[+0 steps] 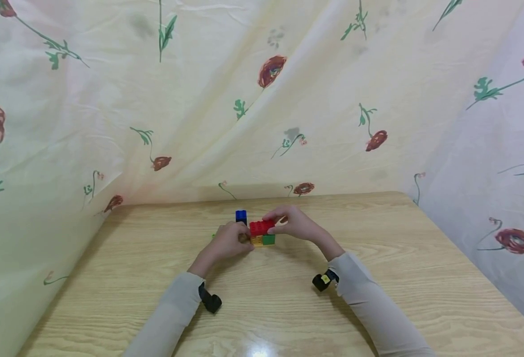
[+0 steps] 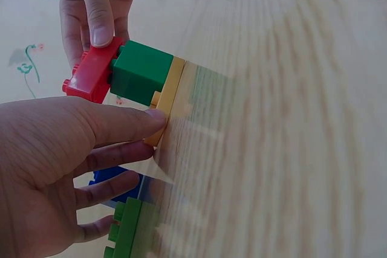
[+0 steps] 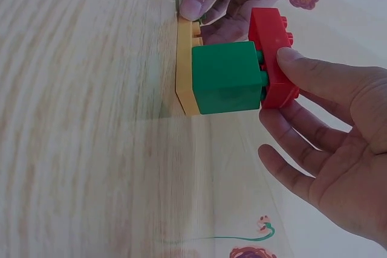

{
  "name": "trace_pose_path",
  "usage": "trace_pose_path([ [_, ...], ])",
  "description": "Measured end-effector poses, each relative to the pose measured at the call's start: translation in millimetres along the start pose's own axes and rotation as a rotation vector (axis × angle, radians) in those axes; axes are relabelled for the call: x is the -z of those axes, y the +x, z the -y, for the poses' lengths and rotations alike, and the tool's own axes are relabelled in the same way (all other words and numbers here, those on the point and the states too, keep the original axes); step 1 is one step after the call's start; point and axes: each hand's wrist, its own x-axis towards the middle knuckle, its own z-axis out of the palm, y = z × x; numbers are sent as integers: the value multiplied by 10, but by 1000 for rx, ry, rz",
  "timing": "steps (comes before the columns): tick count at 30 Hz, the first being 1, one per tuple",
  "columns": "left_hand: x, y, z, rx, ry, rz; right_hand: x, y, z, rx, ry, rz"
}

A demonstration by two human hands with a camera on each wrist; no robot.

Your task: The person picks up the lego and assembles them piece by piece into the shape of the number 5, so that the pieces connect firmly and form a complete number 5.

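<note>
A thin yellow-orange building brick lies on the table with a taller green brick standing on one end of it. My left hand pinches the yellow brick's other end between thumb and forefinger. In my right hand, a red brick is pinched between thumb and fingers. It sits over the green brick, whose studs still show in a narrow gap beneath it. The left wrist view has a blue brick and a flat light-green brick close by the left hand's lower fingers, partly hidden.
The wooden table reaches back to a flower-printed cloth, which also hangs along both sides. Each wrist wears a small black camera, one at the left cuff and another at the right cuff.
</note>
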Motion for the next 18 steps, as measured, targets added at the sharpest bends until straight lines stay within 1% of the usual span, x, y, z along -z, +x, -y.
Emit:
trace_pose_path([
  [18,1,-2,-3,6,-10,0,8,-11,27,-16,0,7],
])
